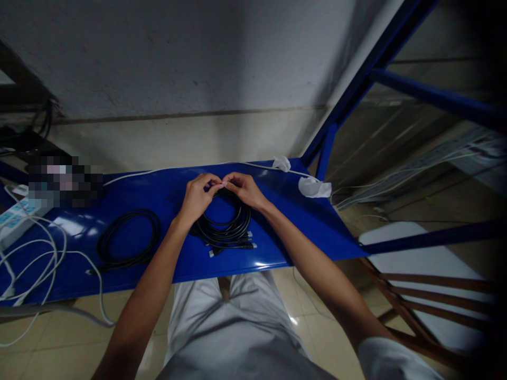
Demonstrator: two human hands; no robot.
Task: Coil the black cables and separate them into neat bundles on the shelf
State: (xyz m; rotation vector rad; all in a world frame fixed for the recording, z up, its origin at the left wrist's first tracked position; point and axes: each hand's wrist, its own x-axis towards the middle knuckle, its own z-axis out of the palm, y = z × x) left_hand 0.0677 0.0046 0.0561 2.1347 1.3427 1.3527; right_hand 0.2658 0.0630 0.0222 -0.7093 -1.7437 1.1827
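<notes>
Several black cables (224, 232) lie coiled together on the blue table, their metal-tipped plugs sticking out at the near side. At the far side of this coil, my left hand (202, 192) and my right hand (243, 188) meet with thumbs and fingertips pinched together. Whatever is between the fingertips is too small to make out. Both hands are over the coil's far edge; whether they touch the cables is unclear. Left of my left forearm rests another black cable coil (129, 237), apart from the hands.
White cords and a power strip (24, 214) crowd the blue table's (277, 232) left end. Crumpled white plastic (314, 187) lies at the right, beside a thin white cable along the back. A blue frame post (327, 150) rises there. A wooden chair (431, 282) stands right.
</notes>
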